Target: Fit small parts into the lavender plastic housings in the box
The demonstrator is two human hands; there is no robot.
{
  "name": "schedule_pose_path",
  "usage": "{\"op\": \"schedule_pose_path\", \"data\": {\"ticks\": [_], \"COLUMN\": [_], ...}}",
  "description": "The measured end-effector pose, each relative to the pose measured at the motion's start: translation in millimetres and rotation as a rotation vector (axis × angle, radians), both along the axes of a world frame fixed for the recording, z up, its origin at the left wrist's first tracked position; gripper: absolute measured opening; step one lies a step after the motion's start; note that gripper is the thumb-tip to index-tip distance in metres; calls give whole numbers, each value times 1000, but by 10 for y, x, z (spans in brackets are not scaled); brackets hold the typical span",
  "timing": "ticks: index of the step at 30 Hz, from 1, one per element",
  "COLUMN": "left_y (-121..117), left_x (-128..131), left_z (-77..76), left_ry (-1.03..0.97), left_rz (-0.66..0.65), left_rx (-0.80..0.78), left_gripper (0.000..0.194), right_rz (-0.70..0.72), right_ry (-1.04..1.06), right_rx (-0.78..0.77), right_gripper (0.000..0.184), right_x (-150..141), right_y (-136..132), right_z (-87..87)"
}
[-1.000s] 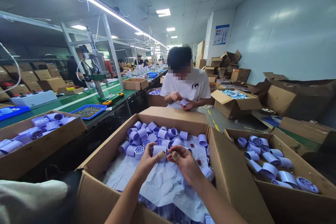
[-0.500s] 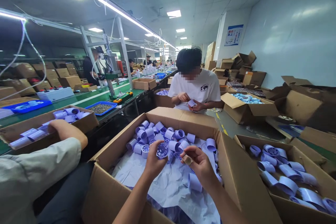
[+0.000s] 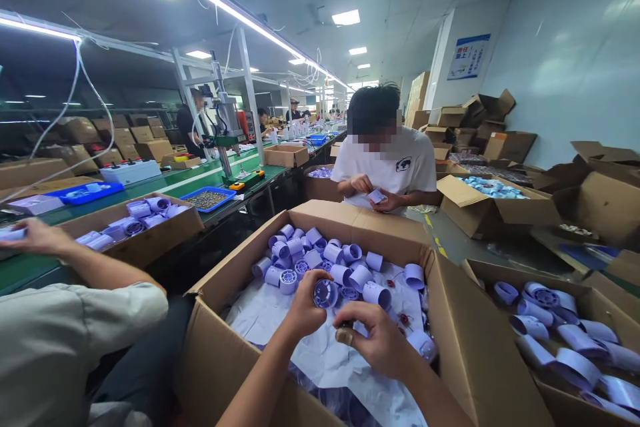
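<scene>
My left hand is closed around a pale purple plastic cylinder, whose open end with inner ribs faces me. Just right of it and a little lower, my right hand has its thumb and fingers pinched together. Whatever they hold, if anything, is too small and dark to make out. A tan covering shows on the right thumb. Both hands are over a large cardboard box, where many similar cylinders lie on white paper. Small red pieces with thin wires lie right of my right hand.
A second box of cylinders stands at right. At left, a co-worker's hand holds a cylinder beside another box on the green conveyor. Opposite me, a person in a white shirt handles a similar part.
My right hand has lowered and turned, with its fingers curled closer to the cylinder in my left. The co-worker's hand at left has left the box and moved further left. The whole view has shifted slightly.
</scene>
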State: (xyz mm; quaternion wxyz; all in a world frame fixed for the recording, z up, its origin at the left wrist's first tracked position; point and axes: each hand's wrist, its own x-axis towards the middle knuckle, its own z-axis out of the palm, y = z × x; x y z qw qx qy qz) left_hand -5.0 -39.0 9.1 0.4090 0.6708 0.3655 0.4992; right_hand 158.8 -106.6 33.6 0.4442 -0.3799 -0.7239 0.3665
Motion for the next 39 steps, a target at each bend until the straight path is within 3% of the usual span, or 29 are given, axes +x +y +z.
{"op": "schedule_pose_path", "data": {"ticks": [12,22,26,33,39], "left_y": [-21,-89,-98,-135,-156], "left_x": [15,59,66,102,117], "left_z": [9,2,-20,3,-31], "left_ry": [144,385,416,429,287], "left_rz": [-22,-38,-60,-94,-180], "left_rx": [56,154,193,293,364], "left_gripper": [56,50,52,51,61], "right_rz": [-67,-186,-270,-390,-484], "right_ry": [-147,-14,-117,-304,-475], "right_rx": [-140,-210,-77,316,373], "right_gripper": [10,25,17,30,25], "right_x": [0,29,-2,-84,-120], "right_y": [45,102,104,101,70], "right_z": [-69,-168,-164,-282,-247]}}
